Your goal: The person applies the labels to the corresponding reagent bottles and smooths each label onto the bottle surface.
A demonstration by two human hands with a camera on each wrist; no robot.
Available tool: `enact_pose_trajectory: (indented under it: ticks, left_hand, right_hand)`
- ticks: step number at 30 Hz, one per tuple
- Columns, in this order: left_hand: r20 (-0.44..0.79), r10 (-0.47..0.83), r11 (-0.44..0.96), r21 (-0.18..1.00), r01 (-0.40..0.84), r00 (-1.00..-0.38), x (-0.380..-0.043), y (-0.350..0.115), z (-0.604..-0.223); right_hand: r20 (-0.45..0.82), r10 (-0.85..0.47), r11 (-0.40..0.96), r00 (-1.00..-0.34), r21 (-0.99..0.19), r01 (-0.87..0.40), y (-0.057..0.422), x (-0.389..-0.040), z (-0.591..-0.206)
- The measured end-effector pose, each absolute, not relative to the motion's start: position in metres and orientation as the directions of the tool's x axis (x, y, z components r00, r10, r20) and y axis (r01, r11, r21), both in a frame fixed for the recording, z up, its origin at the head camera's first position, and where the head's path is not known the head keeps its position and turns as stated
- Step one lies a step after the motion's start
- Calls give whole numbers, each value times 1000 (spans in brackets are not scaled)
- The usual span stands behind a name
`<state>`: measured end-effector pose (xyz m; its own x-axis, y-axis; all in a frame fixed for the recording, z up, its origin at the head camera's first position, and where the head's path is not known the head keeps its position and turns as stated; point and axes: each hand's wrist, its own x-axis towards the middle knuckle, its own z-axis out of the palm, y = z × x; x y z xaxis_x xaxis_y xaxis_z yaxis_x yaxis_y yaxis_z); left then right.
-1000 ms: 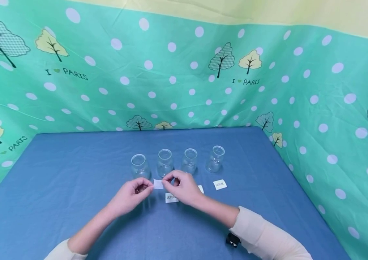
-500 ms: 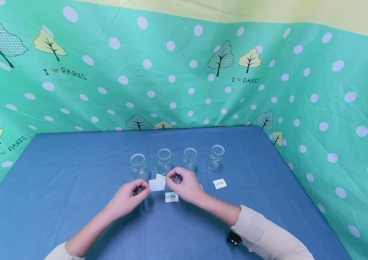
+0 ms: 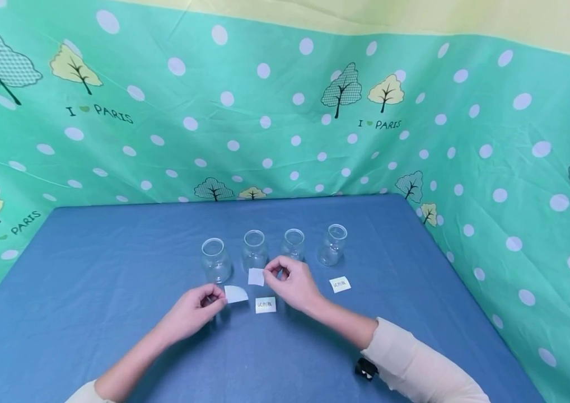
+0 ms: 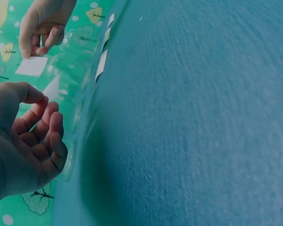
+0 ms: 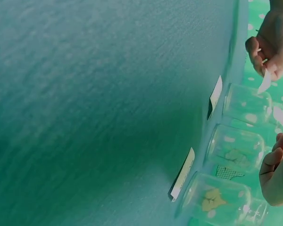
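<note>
My left hand (image 3: 194, 310) pinches a curled white piece of label paper (image 3: 236, 294) between thumb and index finger. Another white square of label paper (image 3: 256, 276) is pinched by my right hand (image 3: 292, 285), a little higher and to the right. Both pieces are held over the table in front of the glass jars, with a gap between them. In the left wrist view, the right hand's paper square (image 4: 32, 66) hangs flat below its fingertips. A label with handwritten characters (image 3: 265, 305) lies between the hands, nearer the front. The right hand overlaps the third jar (image 3: 293, 242).
Several open glass jars stand in a row, from the left jar (image 3: 216, 263) to the right jar (image 3: 332, 246). Another written label (image 3: 340, 284) lies before the rightmost jar. A small black device (image 3: 365, 369) sits by the right sleeve. Blue cloth (image 3: 113, 268) covers the table.
The white label paper between my hands has come apart into two pieces. The left hand has drawn left and down with one, the right hand up and right with the other.
</note>
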<state>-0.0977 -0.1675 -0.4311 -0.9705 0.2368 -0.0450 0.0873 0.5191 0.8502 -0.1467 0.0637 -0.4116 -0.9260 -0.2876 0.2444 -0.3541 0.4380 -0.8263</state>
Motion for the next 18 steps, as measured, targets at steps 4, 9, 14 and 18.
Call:
enact_pose_trajectory:
  ticks: [4, 9, 14, 18]
  left_hand:
    - [-60, 240, 542, 837, 82, -969, -98, -170, -432]
    - [-128, 195, 605, 796, 16, -972, -96, -172, -434]
    - [-182, 150, 663, 748, -38, -972, -93, -173, -436]
    - [-198, 136, 706, 707, -45, -971, -90, -174, -437]
  right_hand:
    - [261, -277, 470, -925, -803, -367, 67, -147, -412]
    - [277, -282, 482, -918, -787, -386, 69, -146, -412]
    - [294, -289, 492, -911, -771, -405, 71, -146, -414]
    - [306, -289, 498, -907, -761, -415, 72, -145, -415]
